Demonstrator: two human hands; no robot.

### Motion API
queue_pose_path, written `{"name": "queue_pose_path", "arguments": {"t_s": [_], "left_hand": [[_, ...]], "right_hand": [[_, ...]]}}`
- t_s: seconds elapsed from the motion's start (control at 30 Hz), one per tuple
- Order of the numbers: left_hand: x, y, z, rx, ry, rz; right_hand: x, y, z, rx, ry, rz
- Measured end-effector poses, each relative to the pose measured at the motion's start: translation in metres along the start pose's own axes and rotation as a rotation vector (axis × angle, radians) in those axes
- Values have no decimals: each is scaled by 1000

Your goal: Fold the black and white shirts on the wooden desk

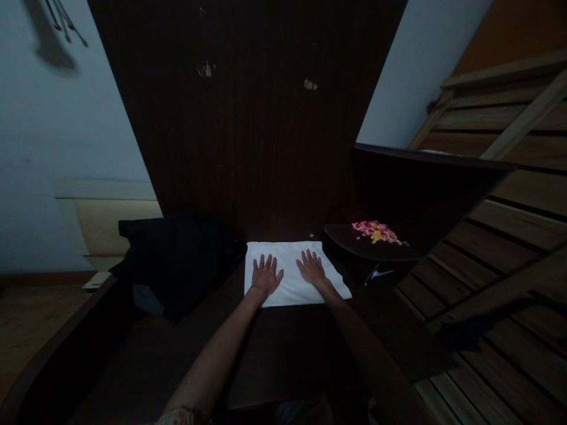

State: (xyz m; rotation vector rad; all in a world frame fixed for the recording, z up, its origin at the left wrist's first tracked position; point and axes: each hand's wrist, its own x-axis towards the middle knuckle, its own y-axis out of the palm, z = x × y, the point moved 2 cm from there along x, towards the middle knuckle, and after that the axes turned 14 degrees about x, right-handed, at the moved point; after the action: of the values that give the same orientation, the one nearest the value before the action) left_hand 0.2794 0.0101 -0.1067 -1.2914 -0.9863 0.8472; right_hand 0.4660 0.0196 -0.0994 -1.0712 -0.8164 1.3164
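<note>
A white folded cloth (290,289) lies flat on the dark wooden desk (283,354), its far edge near the upright back panel. My left hand (266,276) rests palm down on the left part of the cloth, fingers spread. On the right part lies my right hand (312,270), also flat with its fingers apart. Bare cloth shows between the two hands, and neither hand grips anything. Just left of the cloth sits a heap of dark clothing (186,260).
A low corner shelf (341,236) at the right holds a pile of small pink and yellow pieces (376,230). Behind the desk rises a tall dark panel (248,130) with scuffs. Wooden slats (487,254) stand at the far right.
</note>
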Motion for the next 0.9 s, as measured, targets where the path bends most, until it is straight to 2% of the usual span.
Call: {"name": "queue_pose_path", "arguments": {"t_s": [0.13,0.3,0.37,0.43,0.57,0.7,0.77,0.9], "left_hand": [[-1,0,0,-28,5,-8],[0,-3,8,-91,16,30],[-1,-9,15,-126,10,26],[-6,-23,25,-136,-6,-50],[-27,-70,61,-26,-106,-350],[-56,-116,114,155,-418,-597],[-67,-128,138,213,-494,-617],[-76,-139,170,229,-457,-570]], "right_hand": [[0,4,7,22,-61,8],[3,9,4,1,-67,0],[4,10,2,-15,-72,-4],[5,11,1,-30,-72,-10],[6,12,1,-38,-66,-14],[6,13,1,-28,-65,-11],[7,13,1,-27,-63,-9],[6,12,2,-20,-59,-6]]}}
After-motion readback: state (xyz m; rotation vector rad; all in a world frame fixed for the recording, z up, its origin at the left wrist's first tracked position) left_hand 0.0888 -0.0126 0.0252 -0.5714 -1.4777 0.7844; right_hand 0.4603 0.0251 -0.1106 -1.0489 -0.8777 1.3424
